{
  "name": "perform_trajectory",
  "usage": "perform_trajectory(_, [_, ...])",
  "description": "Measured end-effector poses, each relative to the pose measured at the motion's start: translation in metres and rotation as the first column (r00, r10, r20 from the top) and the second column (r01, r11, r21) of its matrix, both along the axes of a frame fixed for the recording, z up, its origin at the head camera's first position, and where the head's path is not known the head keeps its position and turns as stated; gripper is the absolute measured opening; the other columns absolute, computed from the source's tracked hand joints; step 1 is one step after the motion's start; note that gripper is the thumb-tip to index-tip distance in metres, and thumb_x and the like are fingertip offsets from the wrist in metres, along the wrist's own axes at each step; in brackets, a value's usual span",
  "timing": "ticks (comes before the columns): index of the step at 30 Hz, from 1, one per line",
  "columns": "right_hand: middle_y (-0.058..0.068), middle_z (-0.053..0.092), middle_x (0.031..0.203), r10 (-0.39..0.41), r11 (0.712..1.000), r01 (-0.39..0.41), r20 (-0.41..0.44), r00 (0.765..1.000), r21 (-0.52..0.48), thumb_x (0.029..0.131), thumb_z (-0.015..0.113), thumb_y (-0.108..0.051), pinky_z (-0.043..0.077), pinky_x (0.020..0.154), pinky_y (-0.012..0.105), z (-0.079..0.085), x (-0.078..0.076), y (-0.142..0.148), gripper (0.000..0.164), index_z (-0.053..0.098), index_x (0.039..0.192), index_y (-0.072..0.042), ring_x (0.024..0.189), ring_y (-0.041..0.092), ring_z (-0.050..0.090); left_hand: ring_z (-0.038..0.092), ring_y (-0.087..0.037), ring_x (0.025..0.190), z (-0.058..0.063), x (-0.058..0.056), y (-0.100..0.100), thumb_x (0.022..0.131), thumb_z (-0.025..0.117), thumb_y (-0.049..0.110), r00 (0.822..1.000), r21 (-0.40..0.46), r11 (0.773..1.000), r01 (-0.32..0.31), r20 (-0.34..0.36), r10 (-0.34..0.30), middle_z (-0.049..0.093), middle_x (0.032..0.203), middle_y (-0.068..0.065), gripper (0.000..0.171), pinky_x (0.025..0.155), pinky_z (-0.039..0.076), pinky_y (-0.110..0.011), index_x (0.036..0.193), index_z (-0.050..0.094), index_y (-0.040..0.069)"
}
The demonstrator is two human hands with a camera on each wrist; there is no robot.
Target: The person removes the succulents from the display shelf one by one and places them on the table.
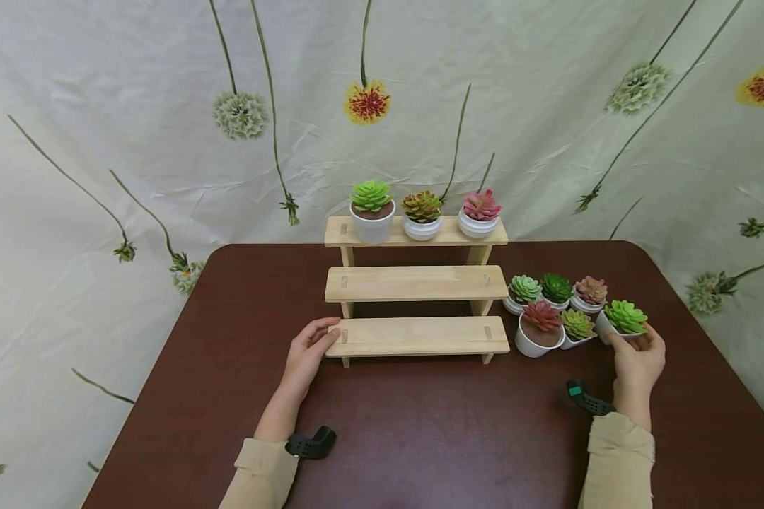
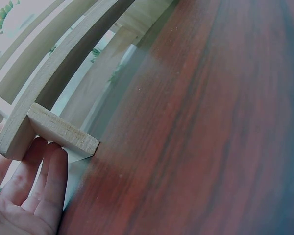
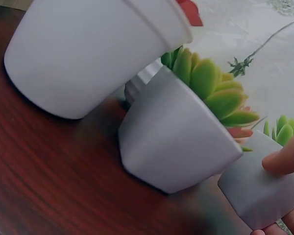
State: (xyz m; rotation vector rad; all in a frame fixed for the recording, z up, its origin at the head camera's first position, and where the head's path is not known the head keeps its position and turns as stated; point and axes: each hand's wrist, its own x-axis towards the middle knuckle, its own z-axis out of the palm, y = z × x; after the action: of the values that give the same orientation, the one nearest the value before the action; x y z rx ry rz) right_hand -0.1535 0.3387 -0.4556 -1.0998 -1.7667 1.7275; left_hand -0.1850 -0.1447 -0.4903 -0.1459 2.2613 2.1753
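Observation:
My left hand [image 1: 307, 348] grips the left end of the lowest step of a three-tier wooden plant stand [image 1: 418, 336]; in the left wrist view its fingers [image 2: 51, 188] come up under the board beside the leg. At the right, my right hand [image 1: 638, 357] holds a white pot with a bright green succulent [image 1: 625, 317] between thumb and fingers. In the right wrist view that pot [image 3: 259, 181] tilts, with the thumb pressed on its side. Close to its left are a yellow-green succulent in an angular white pot [image 3: 174, 137] and a red succulent in a round pot [image 1: 540, 332].
On the top tier stand a green succulent [image 1: 372, 212], a reddish-green one [image 1: 422, 215] and a pink one [image 1: 480, 212]. Behind the near pots sit a pale green [image 1: 525, 291], a dark green [image 1: 556, 290] and a dusty pink succulent [image 1: 591, 293]. A flower-print cloth [image 1: 165, 106] hangs behind the brown table [image 1: 433, 438].

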Motion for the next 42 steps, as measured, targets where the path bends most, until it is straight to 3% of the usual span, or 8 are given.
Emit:
perform_trajectory(4, [-0.009, 0.045, 0.113, -0.006, 1.000, 0.005, 0.015, 1.000, 0.007, 0.083, 0.066, -0.006, 0.037, 0.084, 0.017, -0.005, 0.000, 0.001, 0.070, 0.032, 0.144, -0.013, 0.090, -0.001, 0.040, 0.057, -0.013, 0.093, 0.000, 0.000, 0.000, 0.090, 0.064, 0.021, 1.000, -0.004, 1.000, 0.000, 0.003, 0.000, 0.063, 0.111, -0.009, 0.029, 0.078, 0.044, -0.023, 0.116, 0.063, 0.009])
perform_trajectory(7, [-0.013, 0.044, 0.105, -0.003, 1.000, 0.003, 0.016, 1.000, 0.013, 0.083, 0.066, -0.006, 0.037, 0.087, 0.020, -0.009, -0.001, 0.003, 0.071, 0.032, 0.144, -0.013, 0.087, -0.002, 0.040, 0.057, -0.013, 0.094, 0.000, 0.000, 0.000, 0.090, 0.064, 0.021, 1.000, -0.007, 1.000, 0.002, 0.007, -0.002, 0.062, 0.112, -0.009, 0.030, 0.078, 0.044, -0.023, 0.117, 0.063, 0.009])
perform_trajectory(16, [-0.002, 0.047, 0.122, -0.021, 0.999, 0.021, 0.010, 1.000, 0.041, 0.081, 0.067, -0.004, 0.039, 0.079, 0.012, -0.014, -0.004, 0.000, 0.069, 0.035, 0.142, -0.012, 0.093, 0.000, 0.043, 0.057, -0.013, 0.094, 0.000, -0.001, -0.001, 0.090, 0.064, 0.021, 1.000, -0.006, 1.000, 0.000, -0.001, 0.000, 0.063, 0.111, -0.009, 0.029, 0.079, 0.043, -0.023, 0.117, 0.063, 0.009])
perform_trajectory(24, [0.004, 0.038, 0.135, -0.024, 0.999, 0.024, 0.004, 1.000, 0.034, 0.085, 0.065, -0.008, 0.036, 0.095, 0.023, -0.010, -0.002, -0.002, 0.068, 0.032, 0.144, -0.014, 0.112, 0.008, 0.038, 0.056, -0.014, 0.095, 0.000, 0.000, -0.001, 0.090, 0.064, 0.022, 1.000, -0.008, 1.000, 0.003, 0.007, -0.003, 0.062, 0.114, -0.010, 0.030, 0.079, 0.044, -0.023, 0.117, 0.063, 0.009])
perform_trajectory(28, [0.004, 0.034, 0.143, -0.047, 0.998, 0.048, -0.020, 0.999, 0.033, 0.085, 0.065, -0.009, 0.034, 0.095, 0.025, -0.006, -0.002, -0.003, 0.066, 0.034, 0.143, -0.015, 0.116, 0.009, 0.035, 0.056, -0.014, 0.096, 0.000, 0.000, -0.001, 0.090, 0.064, 0.023, 1.000, -0.013, 1.000, 0.005, 0.011, -0.005, 0.062, 0.115, -0.010, 0.031, 0.079, 0.044, -0.023, 0.118, 0.063, 0.009])
perform_trajectory(34, [0.003, 0.041, 0.138, -0.077, 0.995, 0.082, -0.077, 0.994, 0.061, 0.082, 0.067, -0.006, 0.034, 0.087, 0.023, -0.001, 0.000, -0.006, 0.064, 0.039, 0.139, -0.014, 0.106, 0.005, 0.038, 0.056, -0.014, 0.096, -0.001, 0.000, -0.001, 0.090, 0.064, 0.022, 1.000, -0.007, 1.000, 0.003, 0.006, -0.003, 0.062, 0.114, -0.009, 0.030, 0.079, 0.043, -0.023, 0.117, 0.063, 0.009])
perform_trajectory(42, [-0.005, 0.044, 0.125, -0.114, 0.989, 0.128, -0.181, 0.977, 0.071, 0.081, 0.068, -0.002, 0.034, 0.096, 0.026, 0.006, -0.003, -0.011, 0.057, 0.046, 0.132, -0.016, 0.121, 0.013, 0.037, 0.056, -0.014, 0.095, -0.001, 0.000, -0.001, 0.090, 0.065, 0.023, 1.000, -0.004, 1.000, 0.001, 0.006, -0.001, 0.062, 0.113, -0.008, 0.030, 0.079, 0.044, -0.024, 0.116, 0.064, 0.010])
